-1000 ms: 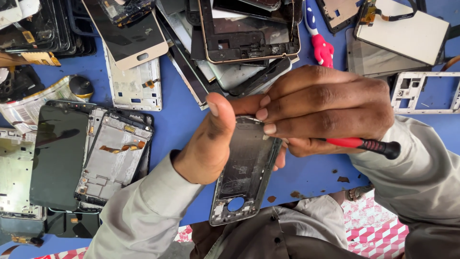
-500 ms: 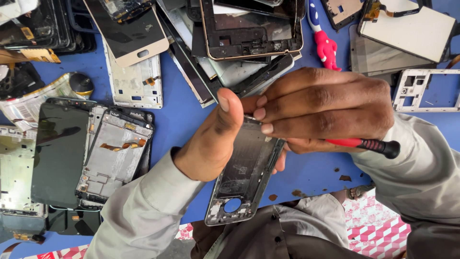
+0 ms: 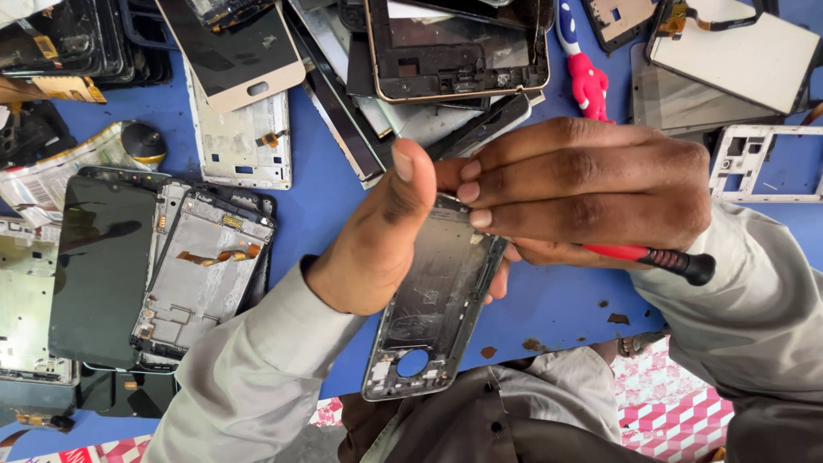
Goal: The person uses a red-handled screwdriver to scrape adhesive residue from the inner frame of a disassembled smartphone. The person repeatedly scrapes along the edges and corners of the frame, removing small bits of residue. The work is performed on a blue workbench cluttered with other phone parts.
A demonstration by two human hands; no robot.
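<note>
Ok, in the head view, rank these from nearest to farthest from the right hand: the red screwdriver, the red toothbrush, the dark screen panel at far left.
Measured from the right hand:
1. Red screwdriver, held in that hand, its end sticking out to the right.
2. Red toothbrush, just above the knuckles on the blue table.
3. Dark screen panel, far left, beyond the left hand.

On the blue table (image 3: pixel 326 197) lie a black screen panel (image 3: pixel 103 266), a white frame (image 3: pixel 763 163) and a red toothbrush (image 3: pixel 583 73).

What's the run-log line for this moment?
left hand: grips phone frame | right hand: fingers on frame top, holds red-handled screwdriver | surface: blue table, phone parts scattered
</note>
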